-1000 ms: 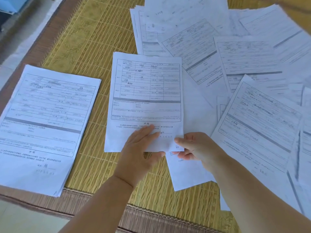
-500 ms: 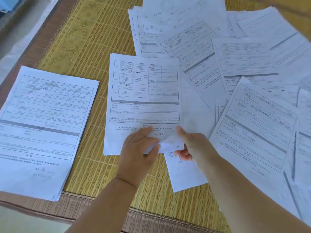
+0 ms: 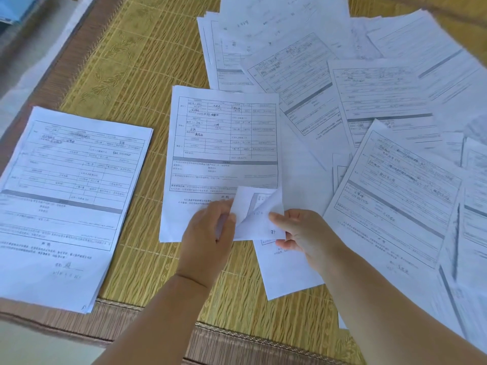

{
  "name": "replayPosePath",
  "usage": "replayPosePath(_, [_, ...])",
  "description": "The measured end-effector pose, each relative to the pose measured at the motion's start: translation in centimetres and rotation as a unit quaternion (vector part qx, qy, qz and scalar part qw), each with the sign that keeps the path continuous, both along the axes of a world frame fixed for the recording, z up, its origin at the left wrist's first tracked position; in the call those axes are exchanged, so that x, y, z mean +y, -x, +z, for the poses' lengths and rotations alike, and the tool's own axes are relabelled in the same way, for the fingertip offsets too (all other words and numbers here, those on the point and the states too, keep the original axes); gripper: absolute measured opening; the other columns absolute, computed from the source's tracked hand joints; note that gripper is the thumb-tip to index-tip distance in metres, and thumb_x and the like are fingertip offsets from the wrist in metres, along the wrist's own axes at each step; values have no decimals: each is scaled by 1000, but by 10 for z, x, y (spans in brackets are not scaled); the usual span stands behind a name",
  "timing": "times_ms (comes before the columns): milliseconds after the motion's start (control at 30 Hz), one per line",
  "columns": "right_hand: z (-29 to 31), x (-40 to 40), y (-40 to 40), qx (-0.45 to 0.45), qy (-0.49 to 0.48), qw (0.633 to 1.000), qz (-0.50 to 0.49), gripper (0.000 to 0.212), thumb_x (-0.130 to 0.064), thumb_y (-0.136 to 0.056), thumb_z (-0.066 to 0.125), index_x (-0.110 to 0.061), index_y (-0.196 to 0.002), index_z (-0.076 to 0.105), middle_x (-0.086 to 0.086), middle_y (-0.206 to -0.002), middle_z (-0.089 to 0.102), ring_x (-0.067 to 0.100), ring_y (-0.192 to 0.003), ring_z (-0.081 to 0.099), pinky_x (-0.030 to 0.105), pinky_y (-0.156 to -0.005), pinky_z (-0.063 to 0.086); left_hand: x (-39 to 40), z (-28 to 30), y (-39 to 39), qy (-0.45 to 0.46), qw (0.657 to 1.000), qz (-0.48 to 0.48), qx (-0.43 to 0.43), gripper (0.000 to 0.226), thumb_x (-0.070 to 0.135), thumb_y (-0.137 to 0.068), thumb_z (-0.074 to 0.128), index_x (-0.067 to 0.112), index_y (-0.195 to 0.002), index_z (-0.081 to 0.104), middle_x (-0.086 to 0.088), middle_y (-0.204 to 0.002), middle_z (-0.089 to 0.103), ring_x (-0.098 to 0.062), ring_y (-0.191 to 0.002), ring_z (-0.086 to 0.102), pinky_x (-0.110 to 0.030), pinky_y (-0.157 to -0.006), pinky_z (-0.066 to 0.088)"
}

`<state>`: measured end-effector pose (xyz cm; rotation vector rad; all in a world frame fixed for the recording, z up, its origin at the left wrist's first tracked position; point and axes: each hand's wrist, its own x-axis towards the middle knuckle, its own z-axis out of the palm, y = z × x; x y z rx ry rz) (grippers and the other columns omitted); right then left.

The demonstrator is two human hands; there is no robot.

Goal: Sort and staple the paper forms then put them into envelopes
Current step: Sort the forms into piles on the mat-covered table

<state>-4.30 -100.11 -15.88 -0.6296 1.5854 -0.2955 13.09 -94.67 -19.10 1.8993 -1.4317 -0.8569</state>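
Woven bamboo mat (image 3: 147, 75) underneath everything, ridged and a bit grippy, so sheets unlikely to slide far. Loose spread of forms (image 3: 382, 101) fanned across the right and far side, overlapping at all angles; thin, floppy, featherweight, prone to creasing and to dragging neighbours along if pulled from the middle. Squared-up stack (image 3: 71, 201) lying flat at the left, well apart from the spread. Centre form (image 3: 224, 143) flat on the mat between them, bottom right corner curled up to show a second sheet beneath. Left hand (image 3: 208, 233) pinching that lifted corner between thumb and curled fingers. Right hand (image 3: 295, 230) just beside, thumb on top of the lower sheet's corner, fingers tucked under it, a light pinch. Best taken by a corner or short edge, peeled upward rather than tugged sideways; likely clinging page to page, so worth separating slowly. No stapler or envelopes in view.
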Motion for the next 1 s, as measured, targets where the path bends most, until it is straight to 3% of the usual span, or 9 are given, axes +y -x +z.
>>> replayPosePath(167, [-2, -3, -6, 18, 12, 1000, 10, 34, -33, -78, 78, -11, -74, 53, -1, -63, 52, 7, -44, 58, 46, -88, 56, 2, 4, -3, -29, 997, -69, -28, 44, 38, -74, 80, 24, -113, 65, 34, -117, 50, 4, -115, 44, -13, -98, 31])
replayPosePath(267, [-4, -7, -7, 26, 5, 1000, 14, 32, -38, -82, 74, -10, -86, 61, 4, -76, 62, 15, -57, 63, 43, -85, 58, 2, 3, -6, -28, 997, -72, -23, 42, 42, -81, 72, 25, -119, 65, 27, -126, 51, 3, -121, 44, -11, -101, 30])
replayPosePath(367, [-1, -10, -8, -1, -35, 999, -31, 33, -40, -94, 59, -8, -87, 63, 12, -88, 69, 21, -65, 66, 33, -74, 59, 0, 4, -7, -20, 999, -42, 1, 31, 45, -91, 49, 30, -112, 66, 24, -94, 66, 1, -89, 59, -17, -74, 48])
replayPosePath(433, [0, -10, -6, -25, -35, 998, -49, 28, -36, -98, 53, -12, -87, 62, 10, -87, 70, 20, -68, 67, 28, -63, 58, -2, 6, -5, -6, 1000, -8, 7, 24, 37, -97, 47, 26, -86, 65, 21, -64, 57, 1, -63, 53, -10, -54, 36])
replayPosePath(500, [-3, -8, -2, -29, -21, 999, -36, 26, -34, -99, 51, -16, -85, 61, 5, -82, 69, 19, -67, 68, 24, -57, 55, -3, 9, -1, -5, 1000, 3, 5, 30, 29, -99, 48, 30, -70, 53, 20, -57, 51, 1, -57, 48, -10, -49, 32])
replayPosePath(600, [-4, -7, -1, -37, -12, 999, -32, 24, -33, -99, 51, -15, -86, 61, 4, -81, 68, 18, -66, 67, 21, -50, 52, -2, 8, -1, -6, 1000, -3, 4, 25, 30, -99, 48, 28, -76, 56, 16, -58, 51, 0, -62, 50, -10, -51, 34])
replayPosePath(767, [-8, -8, 1, -46, -24, 998, -23, 29, -35, -99, 50, -11, -108, 64, 5, -94, 72, 20, -83, 70, 28, -69, 55, 0, 6, -6, -65, 995, -52, 49, 19, 44, -81, 71, 52, -95, 60, 42, -114, 51, 21, -112, 41, -4, -95, 29])
replayPosePath(867, [-8, -8, 3, -58, -25, 997, -35, 41, -47, -99, 44, -14, -102, 69, 5, -96, 76, 19, -91, 71, 31, -74, 56, 6, -1, -11, -89, 986, -138, 21, 34, 58, -66, 74, 44, -96, 70, 30, -143, 37, 7, -137, 24, -20, -114, 20])
replayPosePath(1000, [-5, -8, 4, -70, -28, 997, -22, 37, -45, -94, 54, -14, -110, 67, 6, -102, 75, 20, -95, 71, 32, -75, 56, 5, 4, -10, -78, 989, -124, 21, 19, 28, -78, 78, 35, -94, 73, 26, -144, 36, 0, -139, 24, -32, -118, 22])
